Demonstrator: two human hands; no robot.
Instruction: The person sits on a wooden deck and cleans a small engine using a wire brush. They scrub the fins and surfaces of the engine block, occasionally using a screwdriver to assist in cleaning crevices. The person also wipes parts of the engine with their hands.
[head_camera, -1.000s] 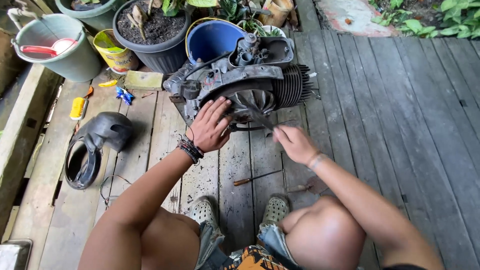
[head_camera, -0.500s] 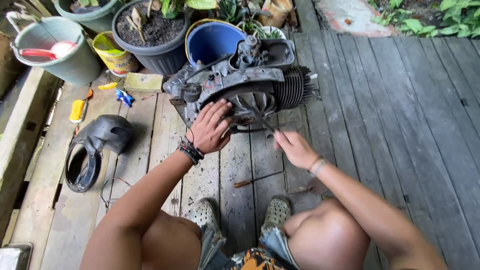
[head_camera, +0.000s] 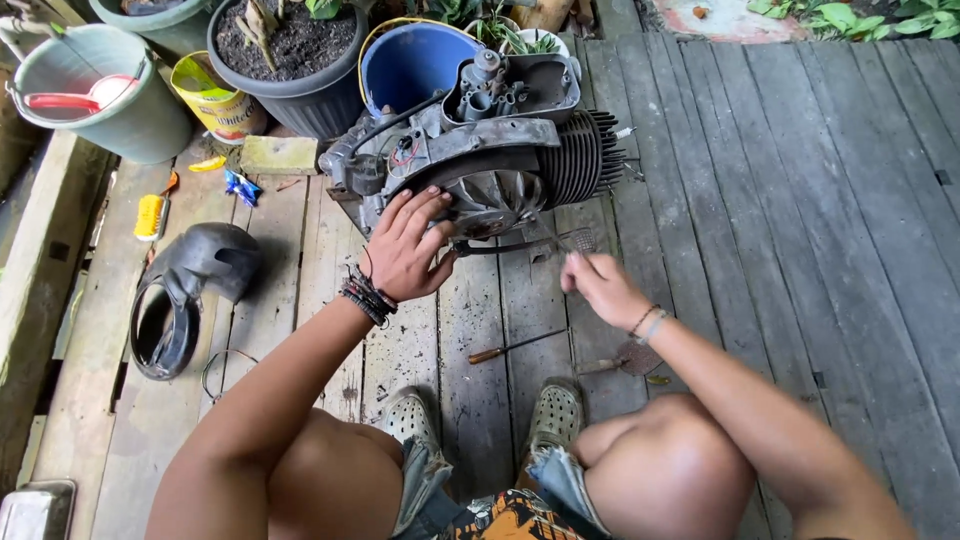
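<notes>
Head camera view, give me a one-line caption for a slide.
Seated on a plank deck, a person rests the left hand on a small engine, right hand just beside it.

the floor is a deck (head_camera: 800, 200) of grey, weathered planks running away from the viewer. an engine (head_camera: 480, 150) sits on it near the far edge. behind the engine stand a blue bucket (head_camera: 410, 60), a black pot (head_camera: 290, 60) of soil, a yellow can (head_camera: 215, 95) and a green bucket (head_camera: 110, 90). a block (head_camera: 280, 155) lies just beside the pot. a black cover (head_camera: 190, 285) lies on the left, with a yellow brush (head_camera: 150, 215) near it. a screwdriver (head_camera: 515, 347) lies between engine and feet. a metal tray (head_camera: 35, 510) sits at the near left corner.
</notes>
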